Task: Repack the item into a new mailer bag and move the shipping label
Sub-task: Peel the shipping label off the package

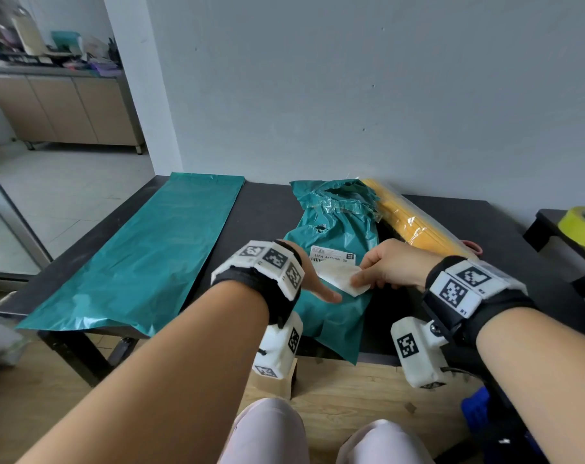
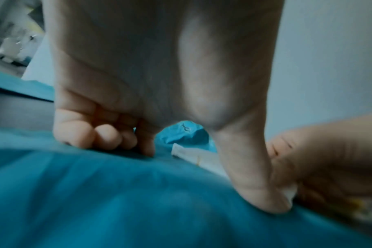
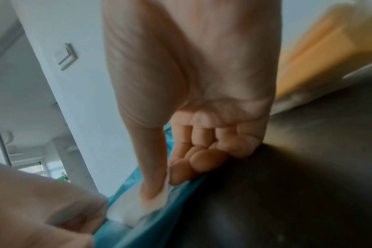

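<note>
The old teal mailer (image 1: 334, 316), torn open at its far end, lies on the black table (image 1: 264, 209). A white shipping label (image 1: 333, 259) is stuck on it, and its near part is peeled up. My right hand (image 1: 364, 276) pinches that lifted corner (image 3: 125, 213) between thumb and forefinger. My left hand (image 1: 317, 289) presses the mailer down beside the label, with its thumb (image 2: 263, 198) flat on the plastic and bent fingertips (image 2: 108, 142) resting on it. The new teal mailer (image 1: 143, 259) lies flat to the left. The yellow item (image 1: 415, 222), in clear wrap, lies right of the old mailer.
A roll of yellow-green tape (image 1: 582, 226) sits on a small black stand at the right. The wall runs directly behind the table. The old mailer's near end hangs over the table's front edge, above my knees.
</note>
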A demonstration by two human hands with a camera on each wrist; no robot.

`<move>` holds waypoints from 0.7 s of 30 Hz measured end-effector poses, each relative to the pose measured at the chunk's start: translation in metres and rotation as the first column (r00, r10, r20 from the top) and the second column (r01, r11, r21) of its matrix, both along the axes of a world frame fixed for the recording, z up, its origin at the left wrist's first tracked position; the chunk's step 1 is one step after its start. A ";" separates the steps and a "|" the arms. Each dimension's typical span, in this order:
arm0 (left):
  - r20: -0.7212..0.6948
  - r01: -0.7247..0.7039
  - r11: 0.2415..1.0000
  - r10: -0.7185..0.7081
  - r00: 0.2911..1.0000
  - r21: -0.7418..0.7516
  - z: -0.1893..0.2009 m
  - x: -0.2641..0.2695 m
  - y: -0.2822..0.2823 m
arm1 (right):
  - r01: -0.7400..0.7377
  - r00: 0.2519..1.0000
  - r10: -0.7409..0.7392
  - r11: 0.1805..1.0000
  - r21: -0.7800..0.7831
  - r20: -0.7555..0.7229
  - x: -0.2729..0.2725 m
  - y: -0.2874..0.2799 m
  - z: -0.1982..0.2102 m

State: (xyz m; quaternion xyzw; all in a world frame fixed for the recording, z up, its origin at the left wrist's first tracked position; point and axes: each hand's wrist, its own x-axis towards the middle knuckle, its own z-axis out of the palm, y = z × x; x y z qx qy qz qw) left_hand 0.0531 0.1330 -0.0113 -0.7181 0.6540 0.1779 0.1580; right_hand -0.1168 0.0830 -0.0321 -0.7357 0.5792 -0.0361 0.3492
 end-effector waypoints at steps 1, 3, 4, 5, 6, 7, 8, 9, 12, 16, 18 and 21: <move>-0.005 0.005 1.000 -0.005 1.000 -0.006 -0.001 -0.002 0.000 | 0.008 1.000 -0.008 1.000 -0.017 -0.006 0.001 0.001 -0.001; -0.004 0.019 1.000 -0.019 1.000 -0.006 -0.003 -0.005 0.000 | 0.035 0.999 -0.035 0.998 -0.048 -0.016 0.003 0.000 -0.001; 0.000 0.023 1.000 -0.023 1.000 0.000 -0.002 -0.005 0.001 | 0.049 0.999 -0.050 0.997 -0.057 -0.018 0.004 0.000 -0.001; 0.005 0.027 1.000 -0.028 1.000 0.006 -0.002 -0.005 0.001 | 0.060 0.998 -0.061 0.996 -0.061 -0.021 0.005 -0.001 -0.001; 0.011 0.032 0.999 -0.032 0.999 0.011 -0.001 -0.005 0.001 | 0.068 0.997 -0.070 0.996 -0.064 -0.027 0.007 -0.001 -0.001; 0.019 0.035 0.999 -0.036 0.999 0.011 -0.001 -0.005 0.001 | 0.076 0.996 -0.078 0.995 -0.069 -0.035 0.009 -0.002 -0.002; 0.025 0.039 0.999 -0.039 0.999 0.008 -0.001 -0.005 0.000 | 0.082 0.995 -0.086 0.994 -0.074 -0.046 0.011 -0.002 -0.002; 0.029 0.043 0.999 -0.043 0.999 0.005 -0.001 -0.005 0.000 | 0.088 0.994 -0.092 0.993 -0.080 -0.058 0.013 -0.003 -0.002; 0.033 0.051 0.999 -0.050 0.998 -0.011 -0.002 -0.005 0.001 | 0.116 0.990 -0.121 0.990 -0.078 -0.066 0.015 -0.006 -0.002; 0.037 0.058 0.998 -0.057 0.998 -0.027 -0.002 -0.004 0.002 | 0.132 0.989 -0.137 0.988 -0.076 -0.057 0.014 -0.009 -0.003; 0.037 0.048 0.999 -0.047 0.998 -0.014 -0.003 -0.004 0.002 | 0.144 0.988 -0.147 0.987 -0.072 -0.042 0.014 -0.010 -0.003; 0.036 0.043 0.999 -0.042 0.998 -0.022 -0.003 -0.003 0.002 | 0.164 0.986 -0.167 0.984 -0.075 -0.030 0.014 -0.011 -0.004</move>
